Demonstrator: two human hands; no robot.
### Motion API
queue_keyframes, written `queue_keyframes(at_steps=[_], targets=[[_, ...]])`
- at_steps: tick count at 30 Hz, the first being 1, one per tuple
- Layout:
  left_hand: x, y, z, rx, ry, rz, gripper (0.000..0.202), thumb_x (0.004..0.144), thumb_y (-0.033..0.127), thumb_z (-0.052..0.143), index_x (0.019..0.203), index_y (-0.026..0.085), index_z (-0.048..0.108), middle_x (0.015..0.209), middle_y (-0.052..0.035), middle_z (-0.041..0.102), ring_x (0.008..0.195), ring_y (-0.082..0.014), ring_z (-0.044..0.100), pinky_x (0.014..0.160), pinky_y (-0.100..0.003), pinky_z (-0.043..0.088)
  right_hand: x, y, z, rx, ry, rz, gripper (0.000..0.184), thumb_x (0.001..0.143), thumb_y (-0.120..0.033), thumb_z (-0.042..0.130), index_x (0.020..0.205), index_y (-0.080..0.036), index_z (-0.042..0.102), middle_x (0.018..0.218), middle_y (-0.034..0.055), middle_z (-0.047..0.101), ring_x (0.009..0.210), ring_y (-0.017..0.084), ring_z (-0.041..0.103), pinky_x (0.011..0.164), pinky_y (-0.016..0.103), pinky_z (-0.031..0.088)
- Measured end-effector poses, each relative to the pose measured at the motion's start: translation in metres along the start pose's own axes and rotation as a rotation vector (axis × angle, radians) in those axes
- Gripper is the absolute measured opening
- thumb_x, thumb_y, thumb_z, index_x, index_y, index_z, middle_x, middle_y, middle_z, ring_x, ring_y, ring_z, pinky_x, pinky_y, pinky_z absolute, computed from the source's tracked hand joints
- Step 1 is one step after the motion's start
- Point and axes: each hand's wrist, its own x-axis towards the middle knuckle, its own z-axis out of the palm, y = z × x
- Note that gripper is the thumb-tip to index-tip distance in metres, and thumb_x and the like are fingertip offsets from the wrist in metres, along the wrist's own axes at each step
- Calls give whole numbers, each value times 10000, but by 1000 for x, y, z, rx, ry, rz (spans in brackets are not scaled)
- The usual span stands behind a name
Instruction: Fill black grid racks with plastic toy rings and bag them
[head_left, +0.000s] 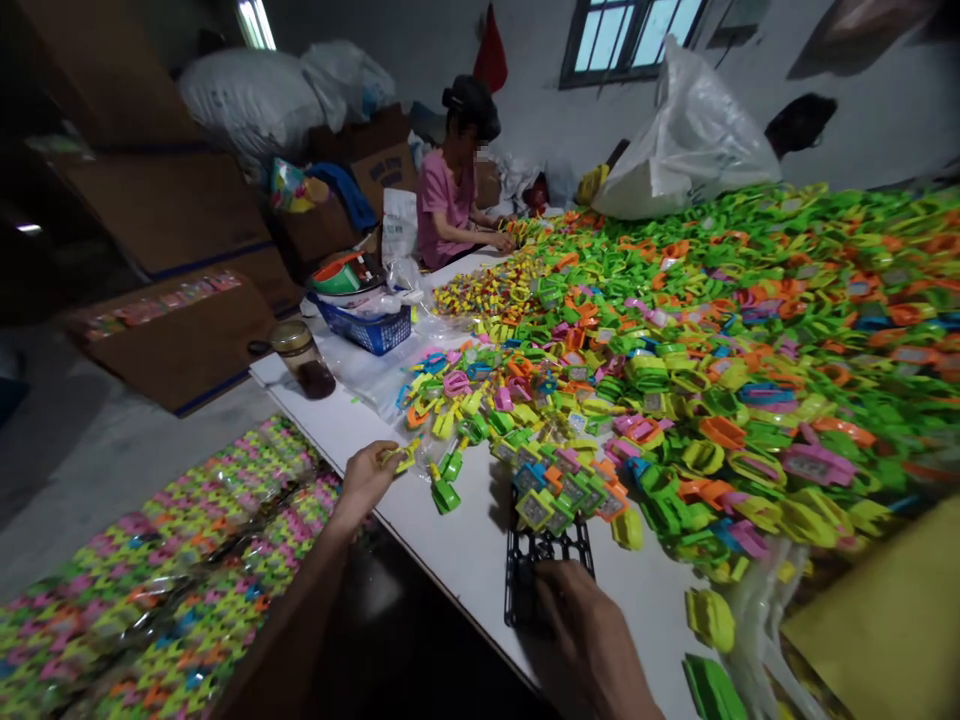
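My left hand (371, 475) is at the table's left edge, thumb and fingers pinched on a small yellow plastic piece (406, 457). Just beyond it lie green pieces (445, 496) on yellow stems and some clear plastic film. My right hand (589, 630) bends over the near end of a black openwork plastic rack (513, 570). Its fingers are closed against the rack, and what they hold, if anything, is hidden. On the rack's far part sit rows of coloured toy watches (559, 488) with square grey faces. A single yellow toy watch (628, 528) lies at the rack's right.
A large heap of coloured toy watches (675, 350) covers the table's right side. Left of it stand a blue basket (367, 325) and a lidded glass jar (304, 360). Another person (450, 200) works at the far end. Bagged coloured pieces (180, 580) lie below left.
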Motion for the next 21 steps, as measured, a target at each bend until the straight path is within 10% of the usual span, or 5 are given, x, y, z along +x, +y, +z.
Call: queue_keyframes(at_steps=[6,11,14,17,21], targets=[[-58,25,-24,-380,-401,-138,435,625,447,753,914,129,684,726,-55,701,620,-154,631,559,-238,477,55,-60,42,-270,77,-342,549,805,4,379,1305,-185,504,1247,138,604,1024,218,640,742,283,568],[-85,45,-21,-346,-761,-146,486,708,536,654,986,139,690,738,-51,698,603,-146,594,538,-243,463,45,-57,39,-267,-25,-320,268,798,-38,482,968,-191,621,897,76,664,726,188,639,617,265,520],[-50,54,-21,-159,-617,55,568,709,597,609,1041,142,679,903,-89,708,776,-211,638,663,-305,521,12,-35,16,-18,-29,-133,151,832,-146,477,892,-185,610,786,42,638,642,156,606,564,233,474],[17,61,-7,97,-108,250,578,732,557,597,1133,143,641,1133,-130,650,986,-276,618,866,-382,505,-8,-9,-7,213,145,201,156,822,-268,494,805,-179,620,712,33,652,613,157,597,555,234,465],[78,64,30,434,-73,292,689,692,340,683,1314,93,516,1266,-202,569,1122,-330,560,968,-413,450,2,21,-15,366,312,507,292,760,-436,560,747,-154,639,649,42,655,583,177,589,531,261,460]])
